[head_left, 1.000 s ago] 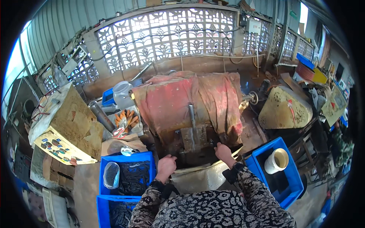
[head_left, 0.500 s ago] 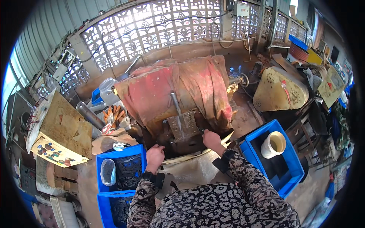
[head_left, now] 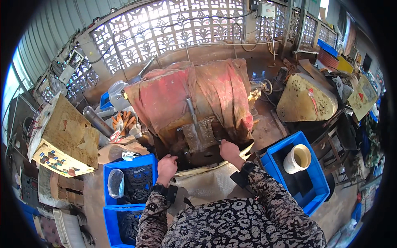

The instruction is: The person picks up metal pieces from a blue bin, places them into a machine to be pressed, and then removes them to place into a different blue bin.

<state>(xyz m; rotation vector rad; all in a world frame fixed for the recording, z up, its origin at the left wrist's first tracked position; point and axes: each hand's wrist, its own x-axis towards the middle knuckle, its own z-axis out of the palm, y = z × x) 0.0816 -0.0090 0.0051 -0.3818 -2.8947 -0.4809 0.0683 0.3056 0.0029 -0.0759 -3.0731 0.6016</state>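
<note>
My left hand (head_left: 167, 167) is closed at the near left edge of a wet, brown-stained machine; what its fingers hold, if anything, is too small to make out. Across the machine's near opening, my right hand (head_left: 230, 152) has its fingers pinched together beside a worn metal block (head_left: 201, 135). A tiny dark thing seems to show at its fingertips, but I cannot tell its kind. Above the block, a metal pipe (head_left: 192, 110) slants down toward it. A soaked red cloth (head_left: 165, 89) drapes over the machine's top. Pale sheeting (head_left: 206, 182) lies between my forearms.
Left of me, a blue bin (head_left: 108, 194) holds several dark strips and a clear plastic tub (head_left: 116, 184); another blue bin (head_left: 111, 227) adjoins it. At right, a blue bin (head_left: 271, 180) contains a white bucket (head_left: 292, 164). Orange gloves (head_left: 123, 122) lie near a control box (head_left: 68, 138).
The whole view has shifted slightly. My left hand has risen a little, while my right hand stays in nearly the same spot by the block.
</note>
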